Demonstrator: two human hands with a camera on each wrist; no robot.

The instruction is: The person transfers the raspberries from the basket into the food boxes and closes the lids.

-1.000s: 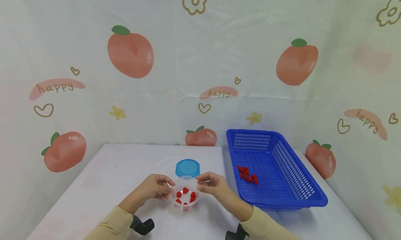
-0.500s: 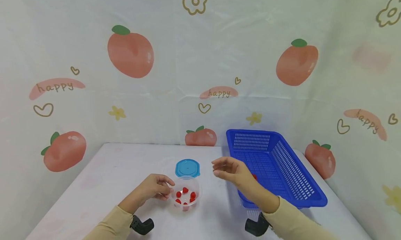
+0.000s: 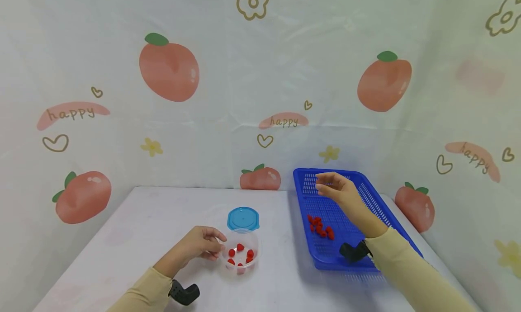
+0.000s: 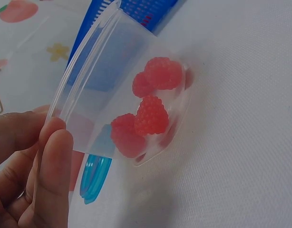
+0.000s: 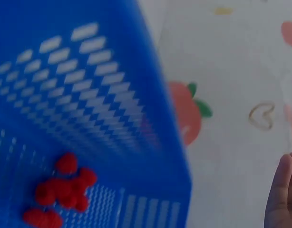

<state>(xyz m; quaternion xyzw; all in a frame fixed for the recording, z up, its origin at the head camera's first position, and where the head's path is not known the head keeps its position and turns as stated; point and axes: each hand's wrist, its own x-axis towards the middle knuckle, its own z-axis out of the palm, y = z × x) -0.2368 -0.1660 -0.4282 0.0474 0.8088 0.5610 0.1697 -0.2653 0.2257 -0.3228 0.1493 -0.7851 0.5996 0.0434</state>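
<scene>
My left hand (image 3: 199, 244) pinches the rim of a clear plastic tub (image 4: 103, 90) between thumb and fingers. The tub stands on the table and contains several red raspberries (image 4: 153, 116). Just behind it on the table lies a blue lid (image 3: 243, 219). My right hand (image 3: 339, 194) hovers over the far part of the blue basket (image 3: 304, 242), its fingers loosely bent and no object visible in them. Several more raspberries (image 3: 319, 227) lie together near the basket's left side. Only a little of the right hand shows at the edge of the right wrist view.
A white cloth covers the table (image 3: 122, 239), and a curtain printed with fruit (image 3: 293, 77) hangs behind it. The basket's tall slotted walls (image 5: 79, 71) stand at the right. Each wrist wears a black device (image 3: 185, 293).
My right hand has let go of the tub's right side and moved right and away from me, over the basket. The left hand keeps its place at the rim.
</scene>
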